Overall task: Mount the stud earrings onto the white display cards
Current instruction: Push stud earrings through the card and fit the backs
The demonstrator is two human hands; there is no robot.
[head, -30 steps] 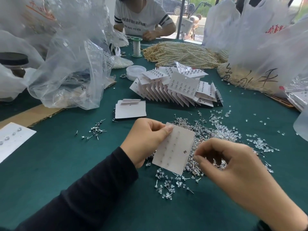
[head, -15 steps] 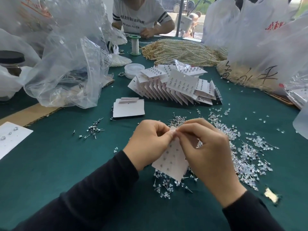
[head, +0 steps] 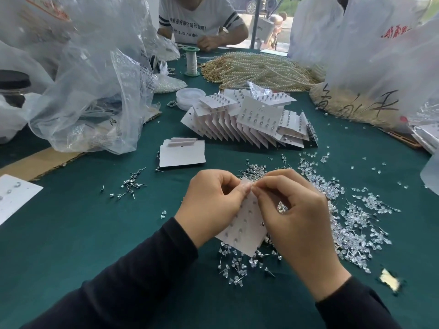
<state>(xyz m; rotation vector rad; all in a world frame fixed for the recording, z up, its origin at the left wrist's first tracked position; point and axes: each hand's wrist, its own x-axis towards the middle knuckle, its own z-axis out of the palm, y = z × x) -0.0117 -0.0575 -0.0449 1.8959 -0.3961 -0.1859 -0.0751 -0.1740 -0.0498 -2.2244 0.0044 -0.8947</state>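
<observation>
My left hand (head: 211, 205) grips a white display card (head: 244, 229) by its left edge, holding it tilted above the green table. Clear backs dot the side of the card that faces me. My right hand (head: 292, 219) pinches at the card's top edge with thumb and forefinger, and a few shiny studs (head: 282, 207) sit in its curled fingers. What the fingertips pinch is hidden. Loose stud earrings and clear backs (head: 351, 224) lie heaped under and right of the card. Blank cards (head: 181, 155) lie in a small stack behind my hands.
Finished cards (head: 249, 122) fan out mid-table. Loose metal posts (head: 128, 186) lie to the left. Pearl strands (head: 256, 70), a thread spool (head: 191, 60) and clear plastic bags (head: 95, 96) crowd the back. Another person (head: 202, 22) sits across. A filled card (head: 14, 198) lies at the left edge.
My right hand came up from the earring pile to the card's top edge and now pinches there. The left hand kept hold of the card.
</observation>
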